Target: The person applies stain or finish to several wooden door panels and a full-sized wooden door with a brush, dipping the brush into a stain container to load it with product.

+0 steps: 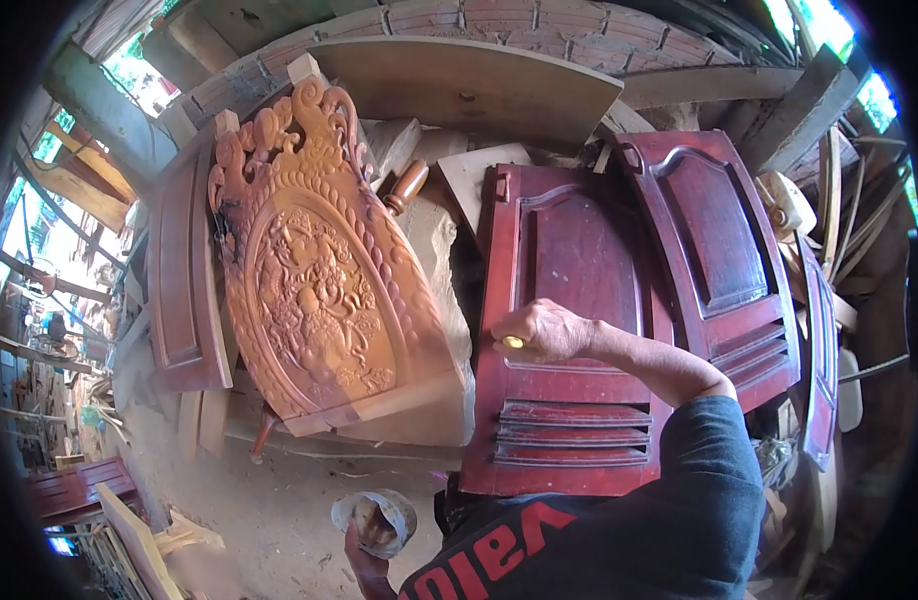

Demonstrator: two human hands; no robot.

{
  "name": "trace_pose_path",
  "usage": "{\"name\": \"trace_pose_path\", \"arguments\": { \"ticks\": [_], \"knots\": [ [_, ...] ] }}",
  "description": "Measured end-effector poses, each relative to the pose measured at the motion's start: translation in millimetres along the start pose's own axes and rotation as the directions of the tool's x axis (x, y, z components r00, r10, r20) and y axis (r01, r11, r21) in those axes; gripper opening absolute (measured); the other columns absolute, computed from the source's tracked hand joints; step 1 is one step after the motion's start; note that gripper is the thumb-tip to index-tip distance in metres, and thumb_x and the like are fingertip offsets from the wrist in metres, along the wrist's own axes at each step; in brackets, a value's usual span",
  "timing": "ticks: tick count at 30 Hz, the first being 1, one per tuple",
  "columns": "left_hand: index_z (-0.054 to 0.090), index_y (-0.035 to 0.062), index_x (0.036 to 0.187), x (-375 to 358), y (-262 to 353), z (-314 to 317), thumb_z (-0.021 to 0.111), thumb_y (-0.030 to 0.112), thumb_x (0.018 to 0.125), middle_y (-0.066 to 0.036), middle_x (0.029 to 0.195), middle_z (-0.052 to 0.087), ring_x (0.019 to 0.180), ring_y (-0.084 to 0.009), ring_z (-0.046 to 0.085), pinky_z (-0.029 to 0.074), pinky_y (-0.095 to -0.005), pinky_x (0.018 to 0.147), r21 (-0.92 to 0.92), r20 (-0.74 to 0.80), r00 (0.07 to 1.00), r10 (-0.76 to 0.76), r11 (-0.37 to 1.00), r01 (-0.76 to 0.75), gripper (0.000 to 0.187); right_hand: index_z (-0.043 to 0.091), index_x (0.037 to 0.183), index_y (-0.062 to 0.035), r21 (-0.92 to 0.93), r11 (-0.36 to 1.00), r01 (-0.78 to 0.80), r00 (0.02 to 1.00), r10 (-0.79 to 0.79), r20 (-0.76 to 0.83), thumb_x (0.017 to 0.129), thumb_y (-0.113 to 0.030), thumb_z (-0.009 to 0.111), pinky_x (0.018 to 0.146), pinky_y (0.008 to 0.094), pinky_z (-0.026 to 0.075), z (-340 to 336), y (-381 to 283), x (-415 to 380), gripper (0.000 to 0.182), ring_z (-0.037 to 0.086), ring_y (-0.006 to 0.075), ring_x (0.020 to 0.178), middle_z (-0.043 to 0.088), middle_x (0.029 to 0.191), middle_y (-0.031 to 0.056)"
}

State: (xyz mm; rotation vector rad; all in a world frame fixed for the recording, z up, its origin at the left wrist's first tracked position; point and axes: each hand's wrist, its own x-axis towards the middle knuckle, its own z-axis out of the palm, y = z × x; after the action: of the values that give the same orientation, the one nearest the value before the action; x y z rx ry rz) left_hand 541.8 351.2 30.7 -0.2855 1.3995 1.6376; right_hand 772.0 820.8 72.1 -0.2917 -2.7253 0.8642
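My right hand [546, 332] is closed round a small yellow-ended object [513, 342], mostly hidden in the fist, over the left edge of a dark red panelled door [589, 245]. The door has slats near its lower end. Low in the view, my left hand [367, 560] holds a whitish bowl [375, 523] with some brownish stuff inside. To the left of the door leans a carved orange-brown wooden panel [319, 290] with scrollwork on top and figures in an oval.
A second red door [714, 235] leans at the right, with another narrow panel [819, 350] beyond it. A plain brown panel [184, 280] stands at the left. Behind are a curved board [469, 85] and brickwork [519, 17]. Wood pieces lie at the lower left.
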Motion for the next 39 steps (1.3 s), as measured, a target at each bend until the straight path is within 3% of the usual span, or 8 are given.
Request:
{"name": "trace_pose_path", "arguments": {
  "ticks": [4, 8, 13, 21, 28, 30, 31, 39],
  "knots": [
    [0.044, 0.0024, 0.136, 4, -2, -6, 0.051, 0.039, 0.095, -0.014, 0.131, 0.054, 0.118, -0.0298, 0.054, 0.044, -0.0448, 0.101, -0.021, 0.033, 0.999, -0.026, 0.999, 0.026, 0.056, 0.066, 0.09, -0.0069, 0.538, 0.638, -0.551, 0.834, 0.448, 0.323, 0.088, -0.019, 0.067, 0.051, 0.0254, 0.052, -42, 68, 26, 0.012, 0.064, 0.0076, 0.06, 0.067, 0.071, 0.0002],
    [0.047, 0.0028, 0.133, 6, -12, -22, 0.048, 0.042, 0.096, -0.015, 0.128, 0.056, 0.117, -0.0314, 0.054, 0.045, -0.0459, 0.1, 0.047, 0.027, 1.0, 0.006, 0.999, -0.007, 0.054, 0.069, 0.084, -0.0063, 0.504, 0.635, -0.586, 0.749, 0.662, 0.038, 0.087, -0.025, 0.07, 0.044, 0.0238, 0.05, -99, 173, 65, 0.019, 0.065, 0.0105, 0.053, 0.066, 0.062, 0.0043],
    [0.048, 0.0028, 0.133, -4, -15, -18, 0.048, 0.041, 0.096, -0.015, 0.128, 0.056, 0.117, -0.0313, 0.055, 0.044, -0.0457, 0.1, 0.073, -0.026, 0.999, -0.028, 0.997, 0.03, 0.053, 0.067, 0.089, -0.001, -0.055, 0.864, -0.5, 0.733, 0.389, -0.557, 0.084, -0.033, 0.068, 0.064, 0.0421, 0.054, -104, 241, 100, 0.033, 0.067, 0.0357, 0.069, 0.067, 0.074, 0.0199],
    [0.048, 0.0028, 0.133, 2, -14, -18, 0.048, 0.041, 0.096, -0.014, 0.128, 0.057, 0.117, -0.0311, 0.055, 0.044, -0.0453, 0.101, 0.09, -0.021, 0.999, -0.039, 0.995, 0.041, 0.053, 0.062, 0.112, -0.011, -0.496, 0.85, -0.178, 0.945, 0.008, -0.326, 0.083, -0.029, 0.067, 0.077, 0.0435, 0.054, -26, 210, 90, 0.035, 0.067, 0.032, 0.086, 0.067, 0.098, 0.0146],
    [0.046, 0.0032, 0.135, 21, -19, -23, 0.049, 0.04, 0.096, -0.014, 0.128, 0.056, 0.117, -0.031, 0.055, 0.044, -0.0461, 0.1, 0.053, 0.068, 0.996, -0.066, 0.997, 0.062, 0.053, 0.062, 0.097, -0.0066, -0.113, 0.993, 0.043, 0.997, -0.05, -0.054, 0.09, -0.026, 0.064, 0.064, 0.0364, 0.057, -13, 42, 34, 0.02, 0.069, 0.027, 0.077, 0.067, 0.079, 0.0121],
    [0.046, 0.0032, 0.134, 20, -21, -23, 0.048, 0.04, 0.096, -0.014, 0.128, 0.056, 0.117, -0.0308, 0.055, 0.045, -0.0462, 0.1, 0.065, 0.088, 0.993, -0.08, 0.995, 0.074, 0.053, 0.062, 0.091, -0.0058, 0.452, 0.891, 0.038, 0.999, -0.049, 0.013, 0.092, -0.027, 0.064, 0.058, 0.0312, 0.056, -26, 45, 34, 0.022, 0.07, 0.019, 0.073, 0.067, 0.075, 0.0077],
    [0.046, 0.0031, 0.134, 20, -19, -22, 0.048, 0.04, 0.096, -0.014, 0.128, 0.056, 0.117, -0.0308, 0.055, 0.045, -0.0462, 0.099, 0.074, 0.099, 0.991, -0.085, 0.994, 0.078, 0.053, 0.062, 0.092, -0.0074, 0.676, 0.644, -0.358, 0.933, 0.221, 0.284, 0.092, -0.029, 0.064, 0.052, 0.0252, 0.053, -49, 50, 36, 0.022, 0.067, 0.0112, 0.067, 0.067, 0.075, 0.0029],
    [0.046, 0.0027, 0.134, 22, -11, -17, 0.047, 0.04, 0.097, -0.014, 0.128, 0.056, 0.117, -0.0307, 0.055, 0.045, -0.046, 0.099, 0.122, 0.074, 0.992, -0.104, 0.988, 0.094, 0.053, 0.063, 0.092, -0.0044, 0.698, 0.62, -0.359, 0.321, 0.784, -0.531, 0.09, -0.019, 0.061, 0.04, 0.0239, 0.048, -106, 286, 2, 0.014, 0.062, 0.0118, 0.051, 0.064, 0.069, 0.0043]
  ]
}}
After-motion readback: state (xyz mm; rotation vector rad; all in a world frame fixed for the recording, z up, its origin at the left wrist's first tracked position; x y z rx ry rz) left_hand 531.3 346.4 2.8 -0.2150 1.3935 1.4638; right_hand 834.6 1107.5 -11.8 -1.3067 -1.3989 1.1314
